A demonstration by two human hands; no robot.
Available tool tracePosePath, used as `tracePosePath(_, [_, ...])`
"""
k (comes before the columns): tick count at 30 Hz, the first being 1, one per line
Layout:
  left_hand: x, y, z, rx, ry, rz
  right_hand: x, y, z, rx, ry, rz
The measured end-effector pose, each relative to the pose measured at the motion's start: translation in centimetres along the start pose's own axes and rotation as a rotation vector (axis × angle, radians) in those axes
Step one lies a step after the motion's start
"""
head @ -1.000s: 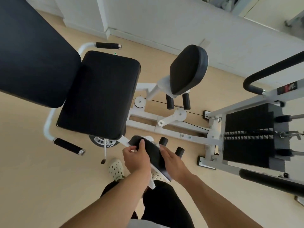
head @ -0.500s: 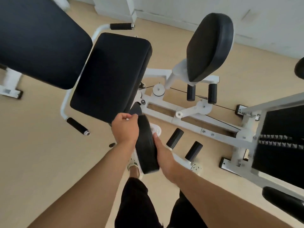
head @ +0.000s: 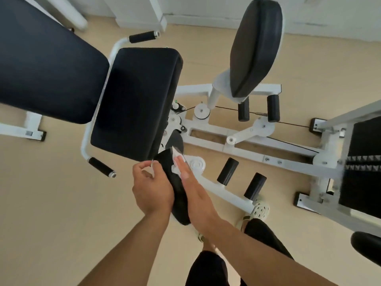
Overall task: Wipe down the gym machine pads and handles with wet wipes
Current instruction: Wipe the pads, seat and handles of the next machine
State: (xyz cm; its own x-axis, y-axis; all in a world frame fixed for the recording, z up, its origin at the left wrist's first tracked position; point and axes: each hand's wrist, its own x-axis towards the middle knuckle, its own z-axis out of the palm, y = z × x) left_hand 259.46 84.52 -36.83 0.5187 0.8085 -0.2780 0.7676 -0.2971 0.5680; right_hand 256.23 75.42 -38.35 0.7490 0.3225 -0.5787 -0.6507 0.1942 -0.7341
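Sliding up the near thigh pad, the right hand is now pressing a wet wipe flat-fingered near its top; the left hand is bracing the pad's other face, fingers loosely curled, so wiping is progressing.

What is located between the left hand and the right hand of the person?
In the head view, the small black pad stands edge-up between the left hand and the right hand, whose straight fingers press a white wet wipe against it.

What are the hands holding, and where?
The right hand presses a wet wipe flat against the upper end of the near leg pad. The left hand steadies the pad's other side.
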Motion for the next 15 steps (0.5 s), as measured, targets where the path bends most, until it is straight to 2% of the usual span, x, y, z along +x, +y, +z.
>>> tracePosePath(3, [0.0,-0.2,0.1,-0.003,0.013,0.0,3.1,-0.1,-2.9,-0.012,-0.066,0.298])
tracePosePath(6, [0.0,-0.1,0.2,0.005,0.036,-0.011,4.5,4.0,-4.8,-0.033,-0.052,0.373])
tracePosePath(8, [0.2,0.1,0.2,0.001,0.041,0.007,4.2,6.1,-4.9,0.022,-0.053,0.349])
tracePosePath(10, [0.6,0.5,0.3,0.0,0.032,0.045,2.6,5.6,-3.5,0.101,0.017,0.285])
tracePosePath(13, [1.1,1.2,0.3,0.038,-0.006,0.116,-1.5,4.2,-1.2,0.081,-0.049,0.04])
tracePosePath(15, [1.3,1.6,0.5,0.059,-0.023,0.159,-0.3,4.0,-0.8,0.054,-0.078,-0.098])
